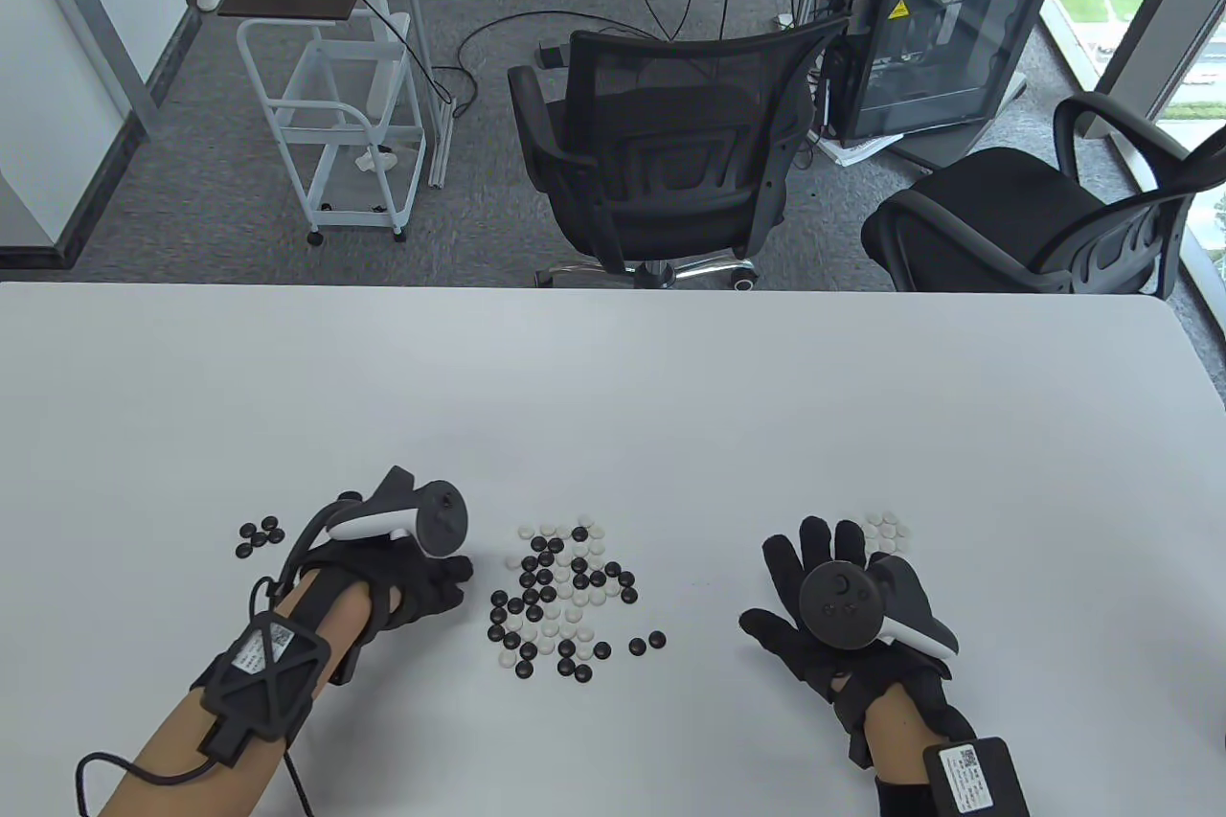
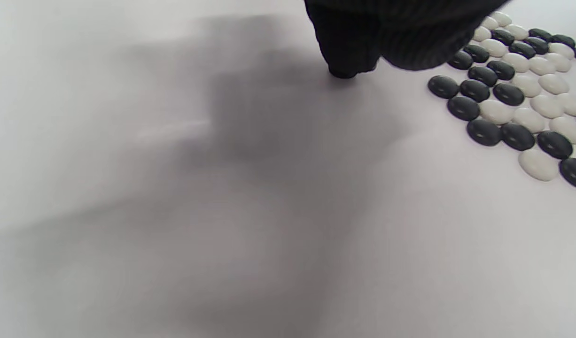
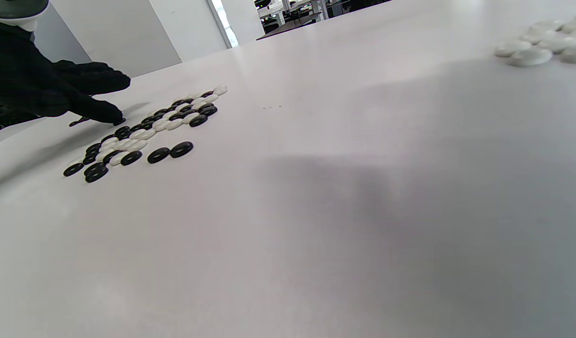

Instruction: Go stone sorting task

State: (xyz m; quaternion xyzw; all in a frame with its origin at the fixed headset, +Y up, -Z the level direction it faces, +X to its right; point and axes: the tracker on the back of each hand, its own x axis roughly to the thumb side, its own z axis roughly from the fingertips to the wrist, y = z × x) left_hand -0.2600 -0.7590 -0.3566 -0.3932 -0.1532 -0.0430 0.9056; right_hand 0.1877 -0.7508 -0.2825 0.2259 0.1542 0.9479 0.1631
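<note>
Far left on the desk (image 1: pixel 613 396): a small group of black stones (image 1: pixel 260 536), already sorted, well apart from the rest.

Next, the left hand (image 1: pixel 421 582), low over the desk, fingertips (image 3: pixel 110 116) touching down just beside the left edge of the mixed pile (image 1: pixel 560 592). Fingers bent; not possible to tell whether a stone is pinched, since the glove hides the tips in every view.

In the middle, the mixed pile of black and white stones, many still together, with two black stones (image 1: pixel 647 643) a little apart at its right side.

Then the right hand (image 1: pixel 843 606), flat and spread, palm down, holding nothing. Just beyond its fingers, the white stones (image 1: pixel 886 532), a small sorted group.

Judged step: sorting early, most of the pile still mixed. Next move probably: pinching one black stone at the pile's left edge without disturbing neighbours, carrying it to the far-left group; right hand back to the pile for a white one.
</note>
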